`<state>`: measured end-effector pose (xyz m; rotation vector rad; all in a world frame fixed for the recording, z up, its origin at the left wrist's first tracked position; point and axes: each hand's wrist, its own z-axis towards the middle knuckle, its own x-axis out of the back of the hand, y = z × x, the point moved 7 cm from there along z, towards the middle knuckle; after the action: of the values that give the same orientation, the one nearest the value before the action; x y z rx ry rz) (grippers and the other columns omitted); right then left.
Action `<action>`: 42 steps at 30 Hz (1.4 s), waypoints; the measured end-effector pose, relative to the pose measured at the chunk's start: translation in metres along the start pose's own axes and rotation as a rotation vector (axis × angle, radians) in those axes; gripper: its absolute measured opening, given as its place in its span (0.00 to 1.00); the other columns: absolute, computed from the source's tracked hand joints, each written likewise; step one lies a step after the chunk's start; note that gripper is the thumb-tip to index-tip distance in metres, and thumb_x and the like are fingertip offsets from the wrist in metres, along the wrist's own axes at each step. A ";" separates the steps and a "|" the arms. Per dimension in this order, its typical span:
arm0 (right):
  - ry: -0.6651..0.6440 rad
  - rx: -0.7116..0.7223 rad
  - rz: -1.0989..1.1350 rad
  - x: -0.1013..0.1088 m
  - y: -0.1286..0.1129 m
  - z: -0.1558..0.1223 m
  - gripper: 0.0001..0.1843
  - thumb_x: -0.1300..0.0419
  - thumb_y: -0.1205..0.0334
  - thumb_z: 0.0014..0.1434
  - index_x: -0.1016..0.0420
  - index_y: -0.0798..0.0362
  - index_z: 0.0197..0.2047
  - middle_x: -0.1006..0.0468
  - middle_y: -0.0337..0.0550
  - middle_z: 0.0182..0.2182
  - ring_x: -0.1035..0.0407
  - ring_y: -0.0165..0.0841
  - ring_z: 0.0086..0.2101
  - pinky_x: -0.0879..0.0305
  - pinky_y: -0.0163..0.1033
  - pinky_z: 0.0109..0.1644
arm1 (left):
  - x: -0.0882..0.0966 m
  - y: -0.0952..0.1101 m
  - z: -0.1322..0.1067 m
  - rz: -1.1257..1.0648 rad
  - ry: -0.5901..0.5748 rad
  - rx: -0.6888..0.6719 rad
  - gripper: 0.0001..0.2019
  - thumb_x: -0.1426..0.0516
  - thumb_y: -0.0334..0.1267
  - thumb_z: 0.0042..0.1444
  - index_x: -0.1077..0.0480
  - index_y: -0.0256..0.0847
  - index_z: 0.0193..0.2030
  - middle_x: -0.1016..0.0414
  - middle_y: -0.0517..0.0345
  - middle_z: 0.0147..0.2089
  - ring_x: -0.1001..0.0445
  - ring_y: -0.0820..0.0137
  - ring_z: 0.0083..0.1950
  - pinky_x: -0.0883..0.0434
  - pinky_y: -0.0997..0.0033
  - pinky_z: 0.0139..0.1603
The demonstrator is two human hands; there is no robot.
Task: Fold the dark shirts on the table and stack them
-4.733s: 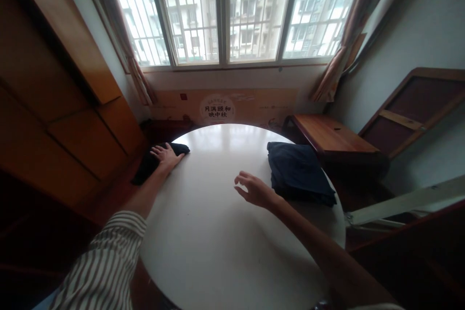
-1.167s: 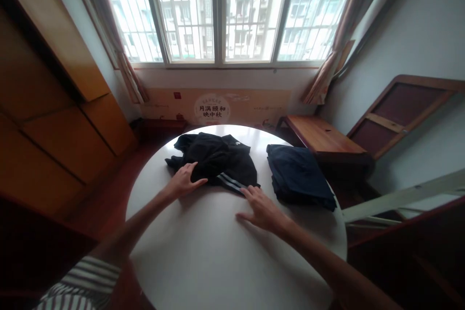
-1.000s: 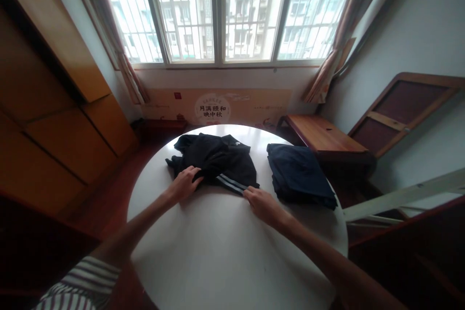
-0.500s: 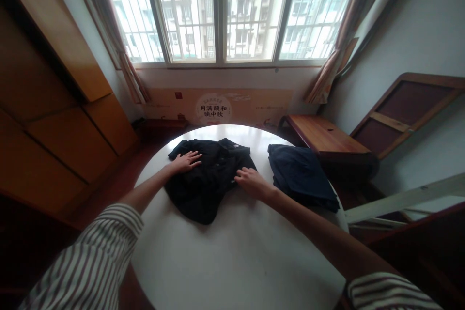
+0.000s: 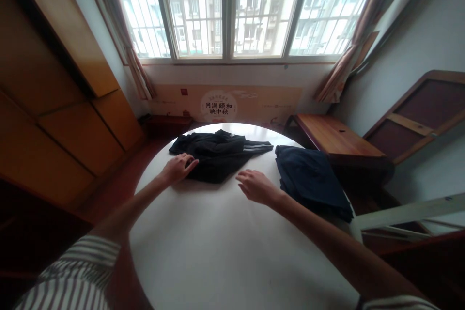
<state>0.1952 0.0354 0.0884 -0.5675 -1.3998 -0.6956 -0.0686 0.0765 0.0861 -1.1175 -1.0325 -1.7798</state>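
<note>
A black garment with a collar [image 5: 214, 155], seemingly a jacket or shirt, lies bunched and partly folded at the far side of the white round table [image 5: 225, 242]. A strip with white lines sticks out on its right. My left hand [image 5: 177, 169] rests at the garment's near left edge, thumb and fingers parted and curved over the cloth. Apart from the garment, just to its right and nearer me, my right hand [image 5: 257, 186] hovers with loosely bent fingers and nothing visible in them. Dark blue folded clothing [image 5: 312, 179] lies flat at the table's right edge.
Beyond the table stands a printed panel [image 5: 254, 101] under the barred window [image 5: 225, 9]. A wooden desk [image 5: 341, 138] is at the back right, with a pale slanted beam [image 5: 410, 213] nearer. Wooden cabinets [image 5: 80, 131] line the left.
The garment's near flap has moved back and the striped strip now shows at the right. My right hand has let go of the cloth; my left hand has gone from flat to curved.
</note>
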 end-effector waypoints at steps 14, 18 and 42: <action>0.067 0.160 0.052 -0.004 -0.038 0.012 0.26 0.45 0.73 0.59 0.34 0.58 0.61 0.24 0.52 0.46 0.31 0.42 0.49 0.51 0.55 0.65 | 0.030 0.123 -0.093 -0.253 -0.296 -0.511 0.14 0.49 0.43 0.69 0.27 0.38 0.41 0.27 0.56 0.30 0.29 0.72 0.28 0.33 0.75 0.30; -0.042 0.247 0.009 -0.001 -0.055 -0.026 0.15 0.49 0.75 0.61 0.28 0.56 0.48 0.24 0.47 0.37 0.29 0.37 0.37 0.39 0.42 0.45 | 0.016 0.127 -0.098 -0.584 -0.749 -0.366 0.22 0.53 0.51 0.70 0.26 0.37 0.37 0.29 0.60 0.23 0.32 0.76 0.21 0.37 0.78 0.23; 0.138 0.516 0.137 -0.008 -0.149 -0.097 0.09 0.47 0.69 0.68 0.31 0.55 0.34 0.29 0.41 0.33 0.37 0.33 0.34 0.44 0.41 0.38 | 0.013 0.056 -0.107 -0.090 -0.070 -0.661 0.09 0.46 0.27 0.59 0.28 0.41 0.33 0.29 0.54 0.36 0.33 0.69 0.38 0.31 0.65 0.45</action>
<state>0.1528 -0.1354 0.0638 -0.1996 -1.3290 -0.2392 -0.0540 -0.0438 0.0804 -1.5470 -0.5344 -2.2457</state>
